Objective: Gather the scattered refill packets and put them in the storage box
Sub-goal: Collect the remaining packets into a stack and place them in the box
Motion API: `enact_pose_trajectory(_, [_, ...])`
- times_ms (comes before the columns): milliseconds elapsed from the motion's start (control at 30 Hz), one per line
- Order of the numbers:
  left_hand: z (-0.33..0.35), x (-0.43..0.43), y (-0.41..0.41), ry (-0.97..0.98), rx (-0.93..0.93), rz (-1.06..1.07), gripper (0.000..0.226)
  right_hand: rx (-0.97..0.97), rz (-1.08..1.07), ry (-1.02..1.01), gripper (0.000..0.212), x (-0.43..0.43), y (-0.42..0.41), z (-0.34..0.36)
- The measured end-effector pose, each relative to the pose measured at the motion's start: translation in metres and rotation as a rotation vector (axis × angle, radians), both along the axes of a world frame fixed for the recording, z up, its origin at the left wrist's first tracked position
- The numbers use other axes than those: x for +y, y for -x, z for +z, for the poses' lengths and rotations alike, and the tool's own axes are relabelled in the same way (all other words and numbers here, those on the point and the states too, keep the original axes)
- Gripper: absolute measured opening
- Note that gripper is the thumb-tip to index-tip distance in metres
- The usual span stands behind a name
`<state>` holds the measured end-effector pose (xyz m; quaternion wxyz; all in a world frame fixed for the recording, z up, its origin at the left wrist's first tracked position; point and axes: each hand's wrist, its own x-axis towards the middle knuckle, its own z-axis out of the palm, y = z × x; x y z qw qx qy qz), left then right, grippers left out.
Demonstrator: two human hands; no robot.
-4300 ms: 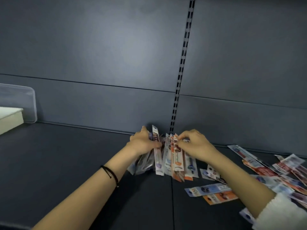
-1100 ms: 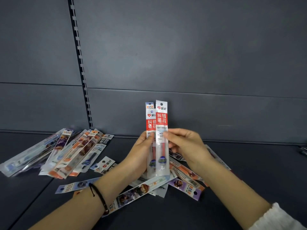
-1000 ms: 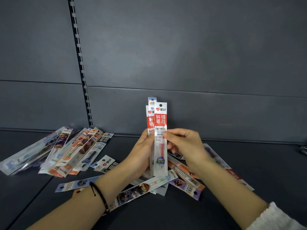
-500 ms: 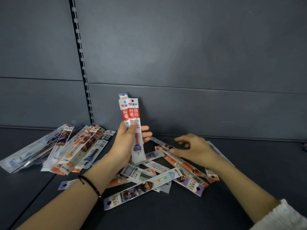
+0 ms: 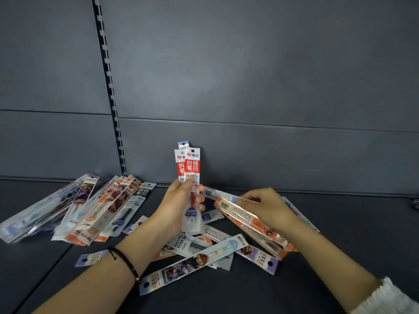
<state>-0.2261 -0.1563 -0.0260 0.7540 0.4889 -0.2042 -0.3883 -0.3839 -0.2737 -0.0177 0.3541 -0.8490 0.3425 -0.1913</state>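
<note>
dark shelf (image 5: 362, 234), left hand (image 5: 179, 205) holds packets (image 5: 191, 168) upright

A dark grey wall (image 5: 272, 75) rises behind the grip of the left hand (image 5: 179, 207), softly lit above it. A slotted rail (image 5: 108, 87) climbs left of the grip; the dark shelf (image 5: 351, 234) lies beneath, seamed down-left.

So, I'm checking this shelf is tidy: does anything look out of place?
Yes: refill packets lie criss-crossed on the shelf, with a fanned heap at left. The left hand holds red-topped packets upright; the right hand pinches an orange packet. No storage box in view.
</note>
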Motion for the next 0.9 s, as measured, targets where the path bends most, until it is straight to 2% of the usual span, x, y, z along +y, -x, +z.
enact_pose_trajectory(133, [-0.001,-0.002,0.001,-0.026,-0.025,0.014,0.011,-0.124,-0.057,-0.078,0.024,-0.004,-0.001,-0.002])
enact_pose_trajectory(267, [-0.001,-0.002,-0.002,-0.029,-0.125,0.092,0.015,-0.331,-0.089,-0.504,0.030,-0.006,0.005,0.012])
enact_pose_trajectory(333, [-0.002,-0.003,-0.001,-0.024,-0.193,0.120,0.019,-0.385,-0.029,-0.663,0.030,-0.007,0.010,0.017])
enact_pose_trajectory(433, [0.000,-0.002,-0.001,-0.085,-0.225,0.168,0.017,-0.424,0.205,-0.778,0.042,-0.006,0.015,0.024])
enact_pose_trajectory(533, [0.001,-0.001,0.000,-0.111,-0.199,0.187,0.017,-0.485,0.324,-0.696,0.034,-0.002,0.016,0.027])
enact_pose_trajectory(600, [0.003,0.000,0.000,-0.102,-0.181,0.188,0.016,-0.491,0.271,-0.555,0.023,0.002,0.013,0.026])
enact_pose_trajectory(667, [0.003,0.002,-0.001,-0.084,-0.177,0.177,0.013,-0.565,0.191,-0.499,0.012,0.006,0.009,0.025])
enact_pose_trajectory(767, [0.006,0.001,0.002,0.028,-0.174,0.004,0.016,-0.659,0.116,-0.464,0.028,0.012,0.005,0.027])
enact_pose_trajectory(900, [0.015,-0.004,0.021,0.079,-0.228,-0.266,0.024,-0.684,0.083,-0.369,0.025,0.027,-0.003,0.031])
